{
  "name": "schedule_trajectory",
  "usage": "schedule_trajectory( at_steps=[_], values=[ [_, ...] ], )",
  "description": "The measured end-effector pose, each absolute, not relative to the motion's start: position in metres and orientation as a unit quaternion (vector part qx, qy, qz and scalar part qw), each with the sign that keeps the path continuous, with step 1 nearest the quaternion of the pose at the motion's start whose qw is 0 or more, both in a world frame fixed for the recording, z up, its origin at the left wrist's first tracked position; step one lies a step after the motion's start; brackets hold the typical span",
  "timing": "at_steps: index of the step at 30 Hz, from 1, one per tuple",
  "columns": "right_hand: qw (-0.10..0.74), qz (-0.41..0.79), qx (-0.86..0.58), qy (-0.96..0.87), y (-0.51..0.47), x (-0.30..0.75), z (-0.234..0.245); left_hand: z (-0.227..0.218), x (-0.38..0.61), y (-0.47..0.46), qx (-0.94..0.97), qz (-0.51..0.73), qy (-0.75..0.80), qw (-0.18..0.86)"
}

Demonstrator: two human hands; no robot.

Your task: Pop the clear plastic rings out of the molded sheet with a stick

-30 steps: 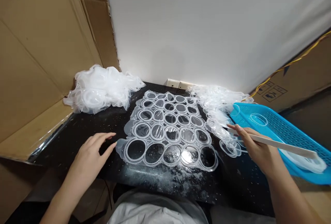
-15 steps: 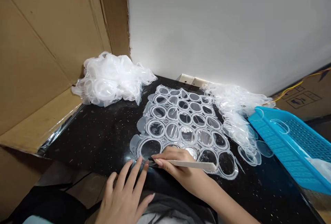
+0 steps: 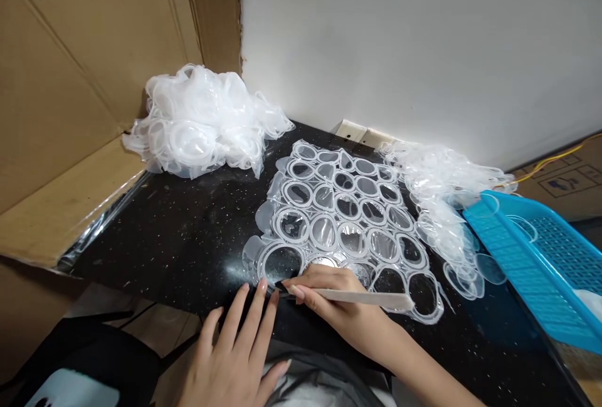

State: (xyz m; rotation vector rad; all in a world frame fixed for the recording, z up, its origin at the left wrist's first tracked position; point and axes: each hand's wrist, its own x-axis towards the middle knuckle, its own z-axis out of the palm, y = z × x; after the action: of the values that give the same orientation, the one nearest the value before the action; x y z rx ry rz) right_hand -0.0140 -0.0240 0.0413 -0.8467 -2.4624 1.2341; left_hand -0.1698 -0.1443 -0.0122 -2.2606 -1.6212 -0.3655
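A clear plastic sheet [image 3: 337,251] patterned with rows of round, white-rimmed rings lies flat on the black speckled table [image 3: 202,225]. My right hand [image 3: 336,291] pinches a pale, flat stick-like tool [image 3: 371,298], its long end pointing right. The tool's tip looks dark and sits by the large ring at the sheet's near left corner; its exact shape is too small to make out. Next to that tip, my left hand [image 3: 239,338] is open, with spread fingertips resting at the sheet's near edge. My right hand covers part of the nearest row of rings.
A heap of crumpled translucent ring plastic [image 3: 202,125] is at the back left, against cardboard [image 3: 94,43]. More loose plastic rings [image 3: 442,187] lie along the sheet's right side. Beyond them stands a blue basket [image 3: 522,256]. A socket strip [image 3: 360,132] sits by the wall.
The camera view has shifted a little, so the table and sheet appear moved. Both hands stay at the same near left ring, with the tool still in my right hand.
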Motion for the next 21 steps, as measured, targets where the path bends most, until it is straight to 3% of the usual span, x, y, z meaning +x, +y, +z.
schedule_trajectory(
  at_steps=[6,13,21],
  values=[
    [0.117,0.349,-0.274,-0.888,-0.027,-0.016,0.042,-0.012,-0.169,-0.141,-0.792,-0.136,-0.568,0.176],
    [0.201,0.066,-0.246,-0.946,-0.054,-0.017,0.017,-0.017,-0.172,-0.141,-0.793,-0.145,-0.567,0.172],
    [0.171,0.006,-0.257,-0.951,-0.052,-0.026,0.01,-0.02,-0.172,-0.142,-0.787,-0.149,-0.571,0.178]
  ],
)
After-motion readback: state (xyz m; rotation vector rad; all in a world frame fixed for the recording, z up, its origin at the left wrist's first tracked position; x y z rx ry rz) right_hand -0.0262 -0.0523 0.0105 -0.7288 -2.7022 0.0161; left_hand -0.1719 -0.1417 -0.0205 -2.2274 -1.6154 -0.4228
